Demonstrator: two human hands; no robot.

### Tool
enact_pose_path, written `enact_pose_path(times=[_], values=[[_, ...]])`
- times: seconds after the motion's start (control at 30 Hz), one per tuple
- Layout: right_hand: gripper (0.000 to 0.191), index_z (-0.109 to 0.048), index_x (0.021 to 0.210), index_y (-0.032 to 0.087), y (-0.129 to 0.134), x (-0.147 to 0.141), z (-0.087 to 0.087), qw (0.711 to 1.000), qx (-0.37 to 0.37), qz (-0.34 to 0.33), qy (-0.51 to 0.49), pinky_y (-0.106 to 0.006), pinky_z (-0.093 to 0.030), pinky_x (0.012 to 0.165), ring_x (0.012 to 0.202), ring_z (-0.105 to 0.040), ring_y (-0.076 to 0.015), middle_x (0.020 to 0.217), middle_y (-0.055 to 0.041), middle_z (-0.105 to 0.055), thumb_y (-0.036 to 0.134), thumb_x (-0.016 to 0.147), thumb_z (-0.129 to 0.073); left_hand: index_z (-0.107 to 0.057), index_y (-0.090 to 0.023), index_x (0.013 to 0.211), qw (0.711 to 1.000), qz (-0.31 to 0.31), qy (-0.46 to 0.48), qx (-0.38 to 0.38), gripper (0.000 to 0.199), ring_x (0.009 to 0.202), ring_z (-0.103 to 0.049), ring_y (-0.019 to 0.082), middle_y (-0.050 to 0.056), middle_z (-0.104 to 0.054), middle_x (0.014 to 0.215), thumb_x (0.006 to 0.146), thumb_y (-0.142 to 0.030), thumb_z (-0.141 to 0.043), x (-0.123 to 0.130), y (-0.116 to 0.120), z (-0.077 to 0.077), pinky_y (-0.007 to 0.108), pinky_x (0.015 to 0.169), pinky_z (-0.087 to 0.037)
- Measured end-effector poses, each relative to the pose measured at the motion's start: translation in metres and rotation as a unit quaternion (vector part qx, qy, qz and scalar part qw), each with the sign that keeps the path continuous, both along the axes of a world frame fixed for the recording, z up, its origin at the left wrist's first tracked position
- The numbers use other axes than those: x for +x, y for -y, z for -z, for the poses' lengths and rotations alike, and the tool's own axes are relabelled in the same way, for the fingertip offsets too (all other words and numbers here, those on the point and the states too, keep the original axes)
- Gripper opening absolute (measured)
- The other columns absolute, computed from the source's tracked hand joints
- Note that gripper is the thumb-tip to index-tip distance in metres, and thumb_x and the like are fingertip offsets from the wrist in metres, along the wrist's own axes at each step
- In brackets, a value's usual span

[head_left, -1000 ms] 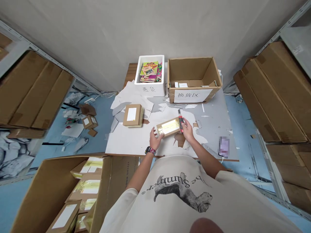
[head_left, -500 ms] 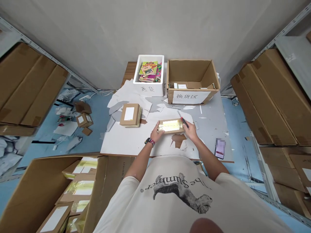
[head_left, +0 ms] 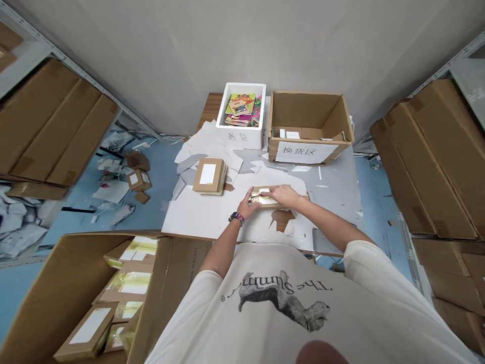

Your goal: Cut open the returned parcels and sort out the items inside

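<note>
Shelving stands at both sides of me, with flat cardboard cartons on the racks at 10 o'clock and more cartons at 2 o'clock. At 7 o'clock, right below me, an open cardboard carton holds mailers with white labels and yellowish foil. The table runs out ahead at 12 o'clock, its grey top partly covered by a white paper sheet. At its far end, a cardboard box labelled 换货区 sits at 1 o'clock, right beside a white foam box at 12 o'clock, which is filled with colourful books. A kraft parcel lies on the paper at 11 o'clock.

The foil-covered parcel lies flat on the paper at 12 o'clock, close in front of me. My left hand has its fingers clamped around the parcel's left end. My right hand lies across its top, fingers together; I can't tell whether its thumb grips underneath.
</note>
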State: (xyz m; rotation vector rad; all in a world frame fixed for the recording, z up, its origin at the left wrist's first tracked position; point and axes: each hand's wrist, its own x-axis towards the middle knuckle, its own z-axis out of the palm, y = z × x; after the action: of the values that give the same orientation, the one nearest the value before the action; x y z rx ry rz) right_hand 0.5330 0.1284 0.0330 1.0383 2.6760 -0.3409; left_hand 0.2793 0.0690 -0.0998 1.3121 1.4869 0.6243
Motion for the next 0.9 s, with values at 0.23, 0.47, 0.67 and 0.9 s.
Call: enact_pose_path(times=[0.23, 0.47, 0.67, 0.9], values=[[0.058, -0.063, 0.165, 0.025, 0.002, 0.068, -0.018, 0.989, 0.008, -0.042, 0.14, -0.033, -0.052, 0.082, 0.109, -0.081, -0.0294, 0.128, -0.0186, -0.081, 0.009, 0.112, -0.045, -0.03, -0.042, 0.185, 0.999, 0.017, -0.051, -0.01, 0.114, 0.134, -0.076, 0.034, 0.01, -0.062, 0.172, 0.09, -0.056, -0.09, -0.001, -0.001, -0.013, 0.044, 0.112, -0.059], [0.066, -0.056, 0.173, 0.03, 0.022, 0.152, -0.017, 0.986, 0.017, 0.003, 0.167, -0.033, -0.048, 0.081, 0.099, -0.079, -0.0269, 0.127, -0.0172, -0.079, 0.007, 0.111, -0.046, -0.026, -0.042, 0.187, 0.992, 0.062, -0.112, -0.014, 0.109, 0.146, -0.069, 0.038, 0.009, -0.064, 0.171, 0.095, -0.057, -0.083, 0.006, -0.005, -0.025, 0.047, 0.115, -0.057], [0.073, -0.053, 0.175, 0.035, 0.04, 0.176, -0.001, 0.99, 0.027, 0.035, 0.134, -0.033, -0.046, 0.082, 0.097, -0.074, -0.0251, 0.128, -0.0152, -0.078, 0.005, 0.109, -0.048, -0.025, -0.043, 0.187, 0.978, 0.106, -0.182, 0.004, 0.104, 0.146, -0.068, 0.037, 0.006, -0.066, 0.168, 0.098, -0.056, -0.078, 0.012, -0.011, -0.032, 0.047, 0.114, -0.057], [0.08, -0.046, 0.179, 0.041, 0.085, 0.209, 0.023, 0.991, 0.028, 0.086, 0.099, -0.031, -0.047, 0.077, 0.09, -0.072, -0.0237, 0.115, -0.0105, -0.079, 0.007, 0.106, -0.05, -0.025, -0.042, 0.187, 0.954, 0.174, -0.242, 0.033, 0.101, 0.143, -0.07, 0.038, 0.009, -0.066, 0.168, 0.1, -0.058, -0.074, 0.007, -0.019, -0.039, 0.047, 0.111, -0.057]])
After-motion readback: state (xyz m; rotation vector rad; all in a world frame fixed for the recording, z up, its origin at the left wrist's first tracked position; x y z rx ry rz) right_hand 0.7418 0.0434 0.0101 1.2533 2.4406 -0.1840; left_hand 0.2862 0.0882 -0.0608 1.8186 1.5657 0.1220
